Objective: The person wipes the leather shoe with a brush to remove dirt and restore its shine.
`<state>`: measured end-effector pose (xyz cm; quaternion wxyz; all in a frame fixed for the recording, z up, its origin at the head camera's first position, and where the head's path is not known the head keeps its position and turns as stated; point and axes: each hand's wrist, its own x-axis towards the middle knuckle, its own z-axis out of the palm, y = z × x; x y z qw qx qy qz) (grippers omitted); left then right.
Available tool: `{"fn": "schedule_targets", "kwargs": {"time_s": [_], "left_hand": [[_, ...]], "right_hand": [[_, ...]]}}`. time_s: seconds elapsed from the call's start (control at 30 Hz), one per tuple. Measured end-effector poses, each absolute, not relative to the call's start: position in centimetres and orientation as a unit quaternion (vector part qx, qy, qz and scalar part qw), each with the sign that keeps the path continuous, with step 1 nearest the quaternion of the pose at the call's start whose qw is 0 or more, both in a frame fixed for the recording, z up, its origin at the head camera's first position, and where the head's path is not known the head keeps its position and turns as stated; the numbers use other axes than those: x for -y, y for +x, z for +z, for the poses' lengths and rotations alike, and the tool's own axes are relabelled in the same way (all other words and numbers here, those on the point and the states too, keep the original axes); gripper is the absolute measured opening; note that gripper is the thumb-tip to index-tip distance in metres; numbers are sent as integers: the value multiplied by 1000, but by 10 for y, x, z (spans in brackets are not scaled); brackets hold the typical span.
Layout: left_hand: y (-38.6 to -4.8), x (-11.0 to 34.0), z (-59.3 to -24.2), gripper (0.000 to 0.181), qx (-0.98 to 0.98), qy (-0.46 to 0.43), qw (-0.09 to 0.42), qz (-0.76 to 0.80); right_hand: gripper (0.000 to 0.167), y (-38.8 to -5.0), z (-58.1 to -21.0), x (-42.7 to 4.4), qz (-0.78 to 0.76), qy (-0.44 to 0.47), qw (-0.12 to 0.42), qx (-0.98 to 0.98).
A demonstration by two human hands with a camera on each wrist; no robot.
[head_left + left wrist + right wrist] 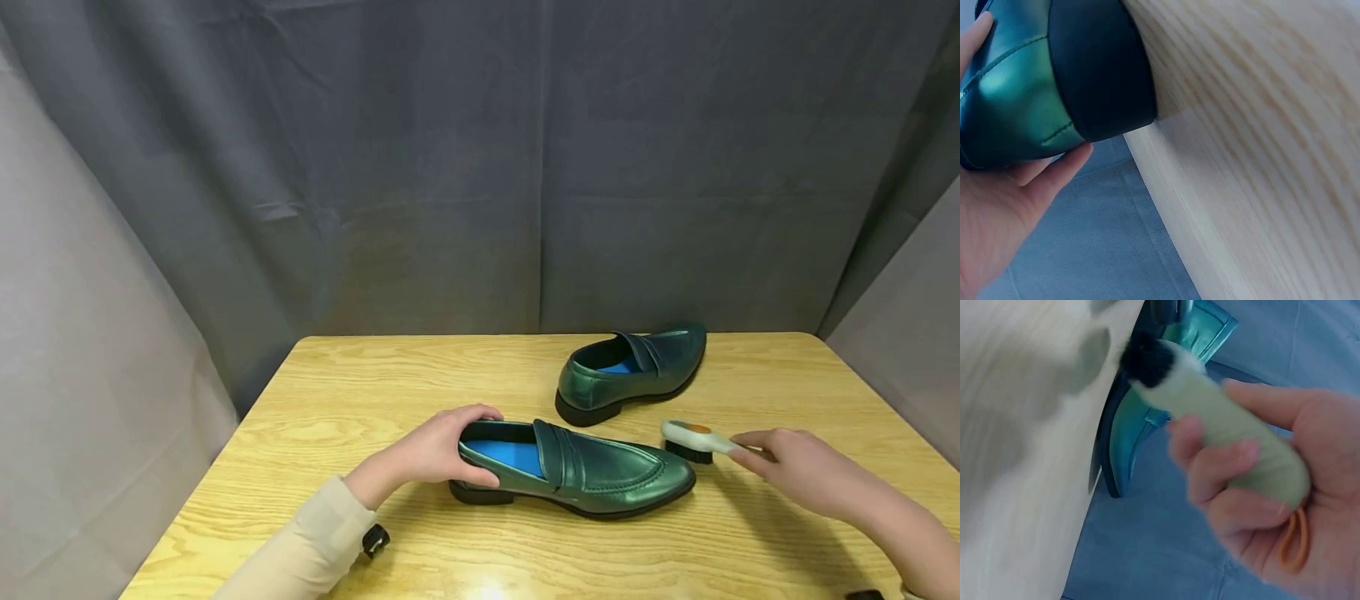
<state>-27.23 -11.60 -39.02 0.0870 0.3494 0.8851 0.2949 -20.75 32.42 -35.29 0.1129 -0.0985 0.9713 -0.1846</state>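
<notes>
A green loafer with a blue insole stands on the wooden table, toe to the right. My left hand grips its heel end, thumb on the near side and fingers on the far side; the left wrist view shows the dark heel beside my left hand. In my right hand is a pale-handled brush with dark bristles facing down, just right of the toe. The right wrist view shows my right hand with fingers curled round the handle, an orange loop at its end.
A second green loafer stands behind the first, toe pointing right and back. The wooden table ends at a grey curtain, with pale cloth at the left side.
</notes>
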Motion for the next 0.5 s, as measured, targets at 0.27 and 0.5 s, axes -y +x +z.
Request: {"fn": "schedule_targets", "kwargs": {"time_s": [0.27,0.5], "left_hand": [[-273,117,-389,82,-884,352,89,294],[-272,116,-391,80,-882,355,85,298]], "right_hand": [[45,-177,-362,-299,-233,-135,14,-963],[46,-170,-377,-309,-216,-132,-6,-967]]}}
